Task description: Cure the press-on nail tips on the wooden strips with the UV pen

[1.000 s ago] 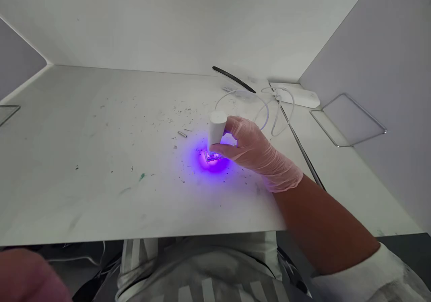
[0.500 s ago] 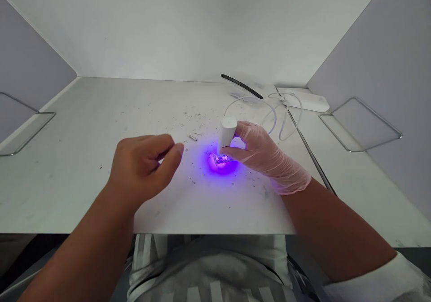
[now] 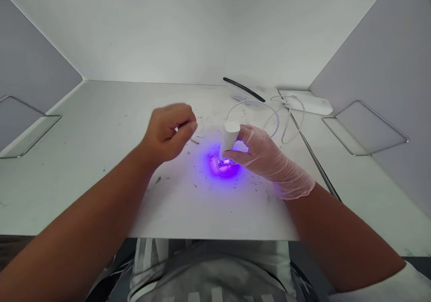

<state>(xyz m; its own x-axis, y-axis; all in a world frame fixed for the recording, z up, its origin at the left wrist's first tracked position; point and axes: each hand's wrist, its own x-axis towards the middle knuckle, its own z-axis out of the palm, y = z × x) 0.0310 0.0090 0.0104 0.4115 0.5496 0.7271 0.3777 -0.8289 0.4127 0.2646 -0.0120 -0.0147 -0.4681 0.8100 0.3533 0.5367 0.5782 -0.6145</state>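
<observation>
My right hand (image 3: 261,147), in a thin translucent pinkish glove, grips a white handheld UV lamp (image 3: 230,136) between thumb and fingers. The lamp points down, casting violet light onto a small flat clear piece (image 3: 224,162) on the table just under it. Glare hides much of that piece. To the left, my bare left hand (image 3: 171,131) hovers over the table with fingers curled and thumb pressed against them. Whatever it may hold is hidden. A short metal pin (image 3: 194,141) lies beside its fingertips.
A white cable (image 3: 286,127) loops behind my right hand near a white box-like device (image 3: 308,102). Also there are a black curved strip (image 3: 244,89) and a long metal rod (image 3: 314,158). Wire frames (image 3: 365,127) stand at both sides. Dark crumbs and a greenish sliver (image 3: 158,180) dot the tabletop.
My left hand has moved up and to the right, away from the table's front edge, still closed. The right hand keeps the lamp over the clear piece. The view has shifted slightly.
</observation>
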